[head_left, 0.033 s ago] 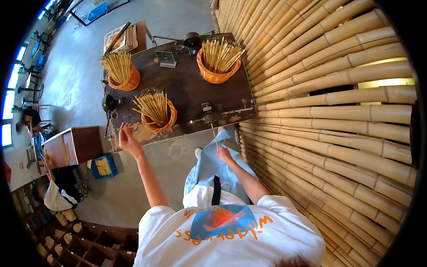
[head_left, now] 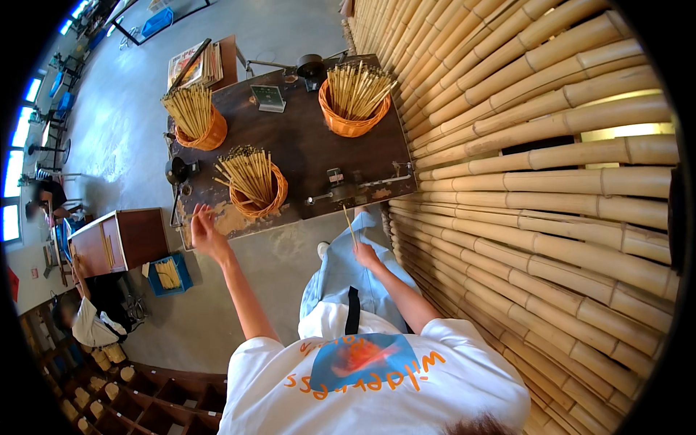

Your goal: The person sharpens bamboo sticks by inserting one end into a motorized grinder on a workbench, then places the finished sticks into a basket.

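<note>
My right hand (head_left: 367, 255) is closed round the lower end of a thin bamboo stick (head_left: 349, 225), which points up toward the table's near edge. Out to the left, my left hand (head_left: 206, 233) is raised by the table's near left corner, its fingers loosely apart and nothing visible in them. Nearest to it on the dark wooden table (head_left: 290, 148) stands an orange wicker basket (head_left: 267, 205) full of thin bamboo sticks (head_left: 246, 176). On the near right of the table is a small metal fixture (head_left: 337, 185) with a bar beside it.
More stick-filled baskets stand at the table's far left (head_left: 206, 134) and far right (head_left: 353, 123). A small sign (head_left: 269, 98) and black desk lamps (head_left: 310, 67) are there too. A bamboo wall (head_left: 522, 181) borders the right. Leftward are a blue crate (head_left: 172, 274) and a seated person (head_left: 94, 322).
</note>
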The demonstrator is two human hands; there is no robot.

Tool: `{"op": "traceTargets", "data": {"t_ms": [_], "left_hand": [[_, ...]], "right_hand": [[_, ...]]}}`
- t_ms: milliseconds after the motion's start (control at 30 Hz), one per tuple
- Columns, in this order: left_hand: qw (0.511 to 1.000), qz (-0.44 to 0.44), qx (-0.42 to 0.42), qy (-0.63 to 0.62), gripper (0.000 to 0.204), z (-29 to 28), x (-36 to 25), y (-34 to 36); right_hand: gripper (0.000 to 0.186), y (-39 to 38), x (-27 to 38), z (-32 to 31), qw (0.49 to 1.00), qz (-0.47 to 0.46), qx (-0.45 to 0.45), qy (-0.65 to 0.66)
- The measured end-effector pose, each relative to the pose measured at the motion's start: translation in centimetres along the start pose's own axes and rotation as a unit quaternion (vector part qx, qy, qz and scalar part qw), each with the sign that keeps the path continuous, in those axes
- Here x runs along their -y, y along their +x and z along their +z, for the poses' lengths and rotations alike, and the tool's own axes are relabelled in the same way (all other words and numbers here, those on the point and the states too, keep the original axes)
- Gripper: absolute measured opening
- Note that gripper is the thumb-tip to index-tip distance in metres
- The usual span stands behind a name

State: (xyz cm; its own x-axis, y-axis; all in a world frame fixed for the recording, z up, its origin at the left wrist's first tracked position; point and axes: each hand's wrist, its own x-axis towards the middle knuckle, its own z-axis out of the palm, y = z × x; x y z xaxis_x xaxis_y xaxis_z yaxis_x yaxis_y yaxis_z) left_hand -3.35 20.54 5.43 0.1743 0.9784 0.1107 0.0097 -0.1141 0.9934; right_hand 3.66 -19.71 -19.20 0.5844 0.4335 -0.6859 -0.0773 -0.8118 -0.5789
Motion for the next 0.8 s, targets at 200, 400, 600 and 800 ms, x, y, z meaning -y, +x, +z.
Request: {"op": "traceTargets", "data": {"t_ms": [200, 400, 600, 800], "left_hand": [[0.999, 0.009, -0.028, 0.025, 0.031, -1.8, -6.5, -3.5], [0.999, 0.005, 0.043, 0.027, 0.028, -0.9, -7.6, -5.8], [0.996, -0.019, 0.088, 0.002, 0.027, 1.0, -8.5, -7.6], [0.975, -0.081, 0.206, -0.020, 0.022, 3.2, -8.1, -11.5]], "right_hand": [[0.014, -5.0, 8.1, -8.1, 0.971, -0.146, -0.104, 0.161], [0.020, 5.6, 26.6, -27.1, 0.816, -0.338, -0.407, 0.234], [0.032, 14.2, 24.3, -29.6, 0.841, -0.192, -0.504, 0.045], [0.025, -4.4, 26.0, -17.4, 0.859, -0.446, -0.236, 0.081]]}}
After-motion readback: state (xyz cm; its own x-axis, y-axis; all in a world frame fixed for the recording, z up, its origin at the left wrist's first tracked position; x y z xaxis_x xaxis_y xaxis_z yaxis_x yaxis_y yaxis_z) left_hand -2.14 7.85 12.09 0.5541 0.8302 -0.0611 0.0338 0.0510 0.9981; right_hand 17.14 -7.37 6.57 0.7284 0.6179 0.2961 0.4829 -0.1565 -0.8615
